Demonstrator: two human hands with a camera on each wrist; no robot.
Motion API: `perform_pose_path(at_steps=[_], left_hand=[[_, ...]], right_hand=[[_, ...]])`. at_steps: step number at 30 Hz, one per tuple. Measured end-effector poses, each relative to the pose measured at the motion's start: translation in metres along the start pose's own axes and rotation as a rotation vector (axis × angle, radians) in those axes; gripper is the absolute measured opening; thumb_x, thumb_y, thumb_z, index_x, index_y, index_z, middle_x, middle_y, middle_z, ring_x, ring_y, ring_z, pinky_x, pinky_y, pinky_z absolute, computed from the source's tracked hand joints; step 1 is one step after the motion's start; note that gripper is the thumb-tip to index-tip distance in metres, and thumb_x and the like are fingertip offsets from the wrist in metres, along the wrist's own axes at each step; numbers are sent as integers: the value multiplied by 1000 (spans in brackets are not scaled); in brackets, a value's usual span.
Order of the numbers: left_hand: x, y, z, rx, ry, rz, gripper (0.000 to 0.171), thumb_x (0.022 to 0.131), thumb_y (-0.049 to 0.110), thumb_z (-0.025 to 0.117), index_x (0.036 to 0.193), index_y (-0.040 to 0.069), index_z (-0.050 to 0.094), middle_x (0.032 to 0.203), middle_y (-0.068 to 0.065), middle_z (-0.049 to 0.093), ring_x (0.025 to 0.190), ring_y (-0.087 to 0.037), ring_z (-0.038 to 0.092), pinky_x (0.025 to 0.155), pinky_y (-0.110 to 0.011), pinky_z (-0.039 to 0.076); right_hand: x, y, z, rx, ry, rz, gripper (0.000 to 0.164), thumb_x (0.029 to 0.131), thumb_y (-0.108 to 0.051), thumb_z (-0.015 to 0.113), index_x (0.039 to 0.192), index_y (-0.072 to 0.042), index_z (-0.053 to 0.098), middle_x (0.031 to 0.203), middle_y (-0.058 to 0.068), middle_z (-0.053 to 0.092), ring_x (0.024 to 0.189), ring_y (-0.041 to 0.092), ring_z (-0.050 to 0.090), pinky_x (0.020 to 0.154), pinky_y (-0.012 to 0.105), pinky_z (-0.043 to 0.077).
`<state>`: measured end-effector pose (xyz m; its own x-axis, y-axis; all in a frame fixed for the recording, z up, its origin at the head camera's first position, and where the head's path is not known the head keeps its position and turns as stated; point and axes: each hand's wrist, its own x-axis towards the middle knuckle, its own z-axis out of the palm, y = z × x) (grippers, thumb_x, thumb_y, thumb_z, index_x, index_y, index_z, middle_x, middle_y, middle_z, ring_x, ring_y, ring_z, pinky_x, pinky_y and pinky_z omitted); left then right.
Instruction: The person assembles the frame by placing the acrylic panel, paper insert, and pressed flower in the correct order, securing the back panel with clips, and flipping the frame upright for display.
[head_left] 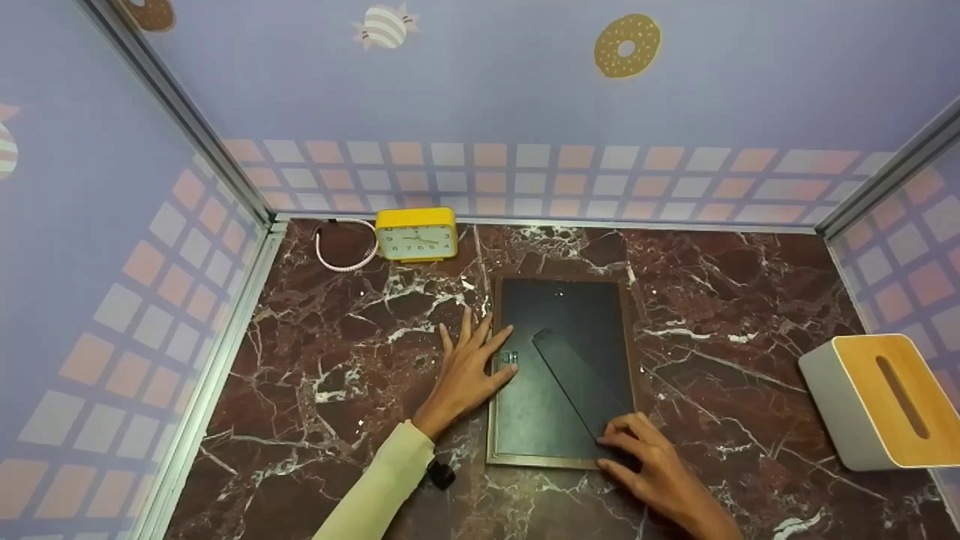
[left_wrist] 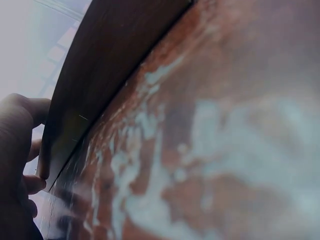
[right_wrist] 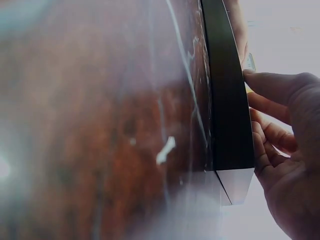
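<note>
A picture frame (head_left: 555, 420) lies back side up on the marbled table, with a dark backing and a brown rim. A slanting stand leg (head_left: 566, 386) shows on the backing, and a small metal clip (head_left: 509, 358) sits by the left rim. My left hand (head_left: 469, 367) has its fingers spread across the left edge, thumb and index finger on the backing. At the lower right corner, my right hand (head_left: 649, 465) grips with bent fingers, thumb along the bottom rim and index finger at the leg's lower end. In the right wrist view, the frame's side (right_wrist: 227, 95) stands close beside the fingers.
A yellow alarm clock (head_left: 416, 235) stands near the back wall, next to a pale ring-shaped band (head_left: 346, 268). To the right is a white tissue box (head_left: 840, 405) with a yellow slotted lid. Patterned walls (head_left: 525, 90) enclose the table's back and sides.
</note>
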<state>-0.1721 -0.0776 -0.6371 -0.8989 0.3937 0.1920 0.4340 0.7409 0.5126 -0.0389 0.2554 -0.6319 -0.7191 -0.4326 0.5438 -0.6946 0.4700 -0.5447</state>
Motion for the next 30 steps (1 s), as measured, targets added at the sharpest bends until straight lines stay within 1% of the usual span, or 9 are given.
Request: perform_pose_path(at_steps=[4, 7, 12, 16, 21, 26, 30], left_hand=[[1, 0, 0, -30, 2, -6, 69, 105, 53, 70, 164, 21, 56, 175, -20, 37, 166, -54, 9, 125, -83, -5], [1, -1, 4, -51, 17, -6, 69, 104, 52, 71, 164, 21, 56, 175, -21, 38, 166, -55, 11, 128, -81, -3], [0, -2, 8, -75, 40, -4, 69, 104, 51, 70, 164, 21, 56, 174, -21, 38, 165, -56, 12, 130, -78, -1], [0, -1, 10, -78, 50, 0, 69, 103, 51, 71, 164, 20, 56, 174, -22, 38, 165, -56, 12, 130, -77, -1], [-1, -1, 10, -76, 55, -6, 69, 103, 49, 72, 164, 20, 57, 174, -22, 39, 165, -56, 12, 130, -77, 0], [-1, -2, 9, -66, 52, -20, 69, 103, 49, 71, 165, 21, 55, 174, -20, 38, 166, -54, 12, 131, -76, 0], [-2, -3, 9, -69, 40, -26, 70, 104, 49, 71, 165, 21, 54, 174, -21, 37, 166, -53, 11, 131, -75, -1]], right_hand=[[1, 2, 1, -12, 8, -4, 43, 69, 4, 100, 107, -8, 83, 112, 7, 70, 102, 23, 64, 99, 19, 49], [2, 3, 1, -11, 13, -6, 42, 69, 3, 100, 106, -8, 83, 112, 7, 70, 101, 24, 65, 100, 18, 49], [4, 0, 0, 16, 24, 18, 41, 69, 5, 99, 104, -8, 82, 110, 7, 69, 100, 23, 65, 102, 13, 48], [6, -3, -1, 38, 22, 76, 40, 69, 6, 99, 101, -9, 83, 109, 4, 70, 100, 21, 65, 101, 10, 46], [11, -9, 0, 18, 5, 161, 37, 68, 5, 100, 96, -12, 84, 106, -2, 71, 99, 16, 64, 98, 10, 46], [19, -14, 1, 10, -12, 256, 33, 68, 4, 100, 84, -18, 81, 100, -8, 70, 95, 14, 62, 92, 17, 49], [24, -18, 1, 21, -44, 347, 32, 69, 2, 100, 81, -21, 80, 96, -11, 68, 93, 13, 60, 89, 24, 52]])
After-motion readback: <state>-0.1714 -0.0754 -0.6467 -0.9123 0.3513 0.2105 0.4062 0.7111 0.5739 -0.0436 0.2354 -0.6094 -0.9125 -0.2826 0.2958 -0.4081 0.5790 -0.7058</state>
